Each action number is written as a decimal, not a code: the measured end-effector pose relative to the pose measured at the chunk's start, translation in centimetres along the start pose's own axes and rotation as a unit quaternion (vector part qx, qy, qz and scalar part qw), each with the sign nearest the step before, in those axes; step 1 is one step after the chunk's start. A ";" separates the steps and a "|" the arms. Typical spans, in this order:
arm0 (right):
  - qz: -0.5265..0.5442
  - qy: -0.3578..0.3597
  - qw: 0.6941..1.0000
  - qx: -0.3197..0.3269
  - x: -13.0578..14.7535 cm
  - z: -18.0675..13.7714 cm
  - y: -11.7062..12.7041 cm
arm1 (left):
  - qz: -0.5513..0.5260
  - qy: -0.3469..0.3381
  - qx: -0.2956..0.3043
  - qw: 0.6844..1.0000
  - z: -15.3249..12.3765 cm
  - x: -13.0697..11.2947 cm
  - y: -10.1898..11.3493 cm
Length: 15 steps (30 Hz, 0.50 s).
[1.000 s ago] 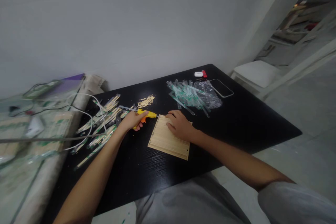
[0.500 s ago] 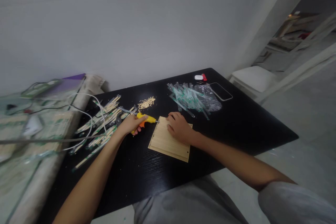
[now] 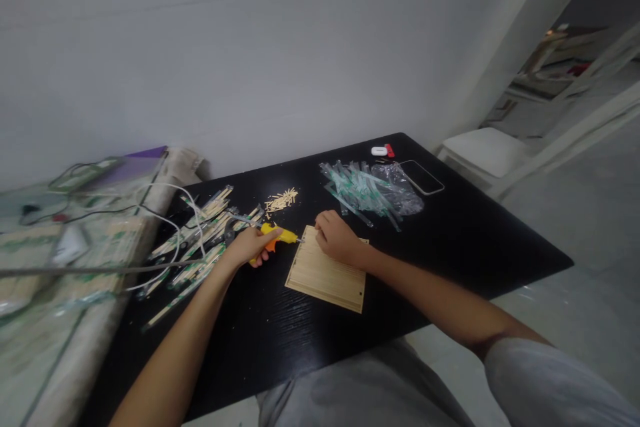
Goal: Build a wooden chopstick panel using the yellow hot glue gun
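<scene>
My left hand (image 3: 247, 247) is wrapped round a yellow and orange hot glue gun (image 3: 278, 234). The gun's nozzle points right, at the upper left edge of a flat panel of pale wooden sticks (image 3: 325, 276). Over the panel's far side rests my right hand (image 3: 341, 240), its fingers curled in and pressed together; whatever they may hold is hidden. Beyond the gun lies a small heap of short cut sticks (image 3: 281, 200). Wrapped chopsticks (image 3: 187, 267) are strewn left of my left hand, partly behind it.
Torn clear and green wrappers (image 3: 357, 188) lie at the back right, beside a phone (image 3: 423, 177) and a white earbud case (image 3: 379, 151). White and dark cables (image 3: 175, 237) cross the left side of the black table (image 3: 430, 247). A white stool (image 3: 475, 149) stands beyond its right end.
My right hand has lifted its spread fingers from the panel and curled them together near its far edge. The glue gun stays in my left hand, its nozzle still by the panel's edge.
</scene>
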State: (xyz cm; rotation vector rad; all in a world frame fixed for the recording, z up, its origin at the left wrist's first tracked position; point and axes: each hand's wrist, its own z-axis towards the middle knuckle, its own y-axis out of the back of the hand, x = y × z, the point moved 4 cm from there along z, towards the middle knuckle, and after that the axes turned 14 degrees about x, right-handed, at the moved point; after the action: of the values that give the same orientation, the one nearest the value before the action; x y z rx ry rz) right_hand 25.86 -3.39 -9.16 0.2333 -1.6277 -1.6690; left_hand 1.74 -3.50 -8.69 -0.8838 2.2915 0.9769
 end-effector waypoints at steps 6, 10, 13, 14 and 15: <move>0.031 0.008 0.999 -0.025 -0.4 0.1 -0.1 | 0.002 0.003 0.010 1.000 -0.5 0.1 -0.1; 0.041 0.018 0.999 -0.029 -0.7 0.1 -0.3 | 0.007 0.011 0.016 1.000 -0.8 0.1 -0.1; 0.044 0.021 0.998 -0.029 -0.8 0.1 -0.4 | 0.008 0.016 0.021 1.000 -1.2 0.3 -0.2; 0.044 0.022 0.998 -0.030 -0.8 0.1 -0.5 | 0.008 0.018 0.021 1.000 -1.3 0.3 -0.2; 0.044 0.023 0.998 -0.030 -0.8 0.0 -0.5 | 0.008 0.020 0.021 1.000 -1.5 0.4 -0.3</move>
State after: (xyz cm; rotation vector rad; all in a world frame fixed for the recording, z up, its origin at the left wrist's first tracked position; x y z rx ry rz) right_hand 26.22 -2.88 -9.90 0.1662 -1.5300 -1.6310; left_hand 1.43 -4.90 -8.11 -0.8769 2.3461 0.9233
